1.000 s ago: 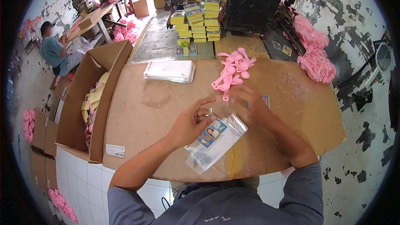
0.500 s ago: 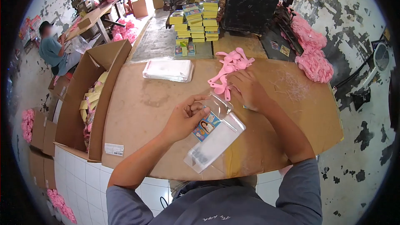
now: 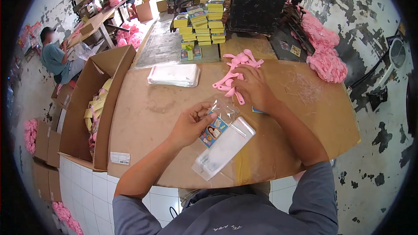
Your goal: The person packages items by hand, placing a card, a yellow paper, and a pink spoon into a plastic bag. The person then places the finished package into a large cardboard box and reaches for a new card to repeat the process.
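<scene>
My left hand (image 3: 194, 122) pinches a clear plastic bag (image 3: 226, 109) with a blue printed card (image 3: 213, 131) at it; the bag's upper end gapes toward the right. Just beneath lies a stack of clear plastic bags (image 3: 226, 148), set aslant near the table's front edge. Over a small heap of pink plastic spoons (image 3: 226, 79), my right hand (image 3: 257, 88) has its fingers curled round a pink spoon (image 3: 240, 97), whose end sticks out below them. Partly hidden under the right wrist is a blue-edged card (image 3: 258, 110).
Another stack of clear bags (image 3: 173, 75) lies at the table's back left. Stacks of yellow-edged cards (image 3: 200, 24) stand beyond. A deep cardboard box (image 3: 76, 117) borders the left side. Pink bundles (image 3: 326, 67) sit at the right. Two people work in the left background.
My right hand has shifted slightly left and down within the spoon heap, and some spoons have moved. The left hand keeps its pinch, with the bag's mouth now standing wider.
</scene>
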Demonstrator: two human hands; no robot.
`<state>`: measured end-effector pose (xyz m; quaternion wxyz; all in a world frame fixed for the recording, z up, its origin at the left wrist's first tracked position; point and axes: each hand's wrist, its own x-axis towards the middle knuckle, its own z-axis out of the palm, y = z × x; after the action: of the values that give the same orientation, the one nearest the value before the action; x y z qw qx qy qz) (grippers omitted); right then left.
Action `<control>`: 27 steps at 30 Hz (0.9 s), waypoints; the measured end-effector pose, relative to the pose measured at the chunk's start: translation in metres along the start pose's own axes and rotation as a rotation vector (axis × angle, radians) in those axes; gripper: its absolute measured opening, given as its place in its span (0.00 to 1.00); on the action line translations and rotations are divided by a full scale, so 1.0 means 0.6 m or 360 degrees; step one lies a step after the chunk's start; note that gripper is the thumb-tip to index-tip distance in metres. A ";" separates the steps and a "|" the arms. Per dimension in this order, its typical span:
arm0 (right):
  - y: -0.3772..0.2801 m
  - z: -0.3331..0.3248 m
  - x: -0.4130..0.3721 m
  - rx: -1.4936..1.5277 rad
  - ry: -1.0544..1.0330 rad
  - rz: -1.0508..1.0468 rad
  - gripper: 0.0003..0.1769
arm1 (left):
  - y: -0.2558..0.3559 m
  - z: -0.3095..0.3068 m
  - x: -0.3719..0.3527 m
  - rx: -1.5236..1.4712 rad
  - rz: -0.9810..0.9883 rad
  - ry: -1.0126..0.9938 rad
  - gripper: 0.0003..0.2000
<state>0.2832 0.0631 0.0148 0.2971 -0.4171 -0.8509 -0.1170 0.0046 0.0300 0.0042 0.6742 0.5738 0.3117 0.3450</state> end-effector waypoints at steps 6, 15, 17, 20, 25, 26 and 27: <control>-0.054 -0.068 -0.005 0.0244 0.0009 -0.0234 0.17 | 0.025 0.000 -0.010 0.0041 0.0023 0.0037 0.19; -0.087 -0.063 -0.005 0.0333 0.0112 -0.0290 0.23 | 0.003 -0.005 -0.005 0.0014 -0.0011 -0.0071 0.15; -0.094 -0.059 -0.004 0.0371 0.0124 -0.0283 0.23 | 0.000 -0.004 -0.003 0.0060 -0.0035 -0.0094 0.14; -0.114 -0.062 0.000 0.0337 0.0117 -0.0230 0.24 | -0.013 0.000 -0.001 0.0032 0.0025 -0.0153 0.15; -0.141 -0.067 0.004 0.0586 -0.0049 -0.0223 0.28 | -0.009 -0.002 -0.004 0.0137 0.0020 -0.0209 0.14; -0.149 -0.068 0.004 0.0674 -0.0085 -0.0211 0.29 | -0.015 -0.004 -0.003 0.0158 0.0067 -0.0236 0.13; -0.152 -0.062 0.000 0.0858 -0.0094 -0.0129 0.30 | -0.013 -0.004 -0.003 0.0123 0.0061 -0.0245 0.13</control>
<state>0.2271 -0.0105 0.0490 0.3676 -0.2916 -0.8757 0.1140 0.0024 0.0288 -0.0036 0.6667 0.6302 0.2610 0.3004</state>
